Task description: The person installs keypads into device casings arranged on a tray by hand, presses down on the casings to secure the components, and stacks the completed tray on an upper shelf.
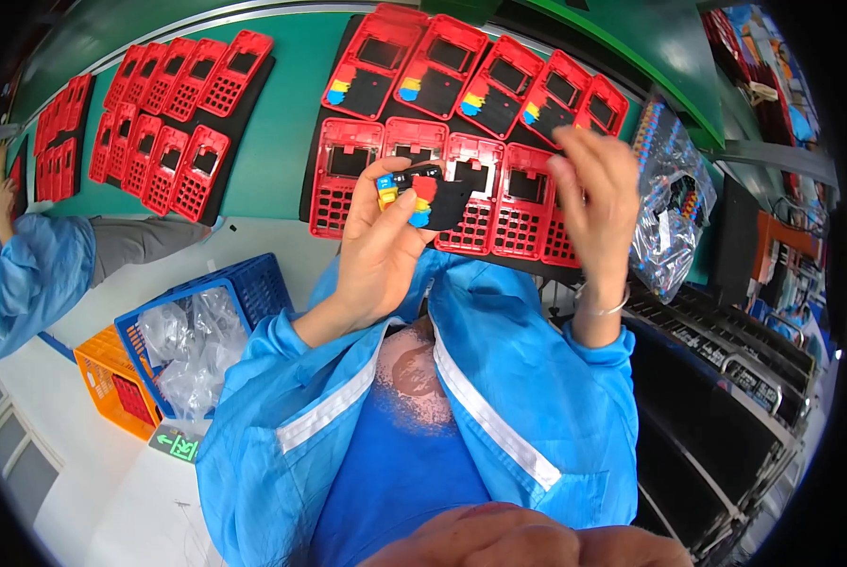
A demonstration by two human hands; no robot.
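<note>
My left hand (378,248) is closed on a small stack of black rubber keypads (449,203) with red, yellow and blue keys. It holds them above red plastic housings set in two rows on a black tray. In the far row, housings such as this red one (447,45) have a black keypad with coloured keys lying in them. Near-row housings, like another red one (525,186), show bare button holes. Over the tray's right end hovers my right hand (598,194), fingers bent and apart from the thumb, with nothing seen in it.
A clear plastic bag (669,203) of keypads lies right of the tray. More red housings (196,170) stand on another black tray at left. Blue crate (263,283) with clear bags and an orange crate (111,369) are lower left. A co-worker's blue sleeve (36,279) shows far left.
</note>
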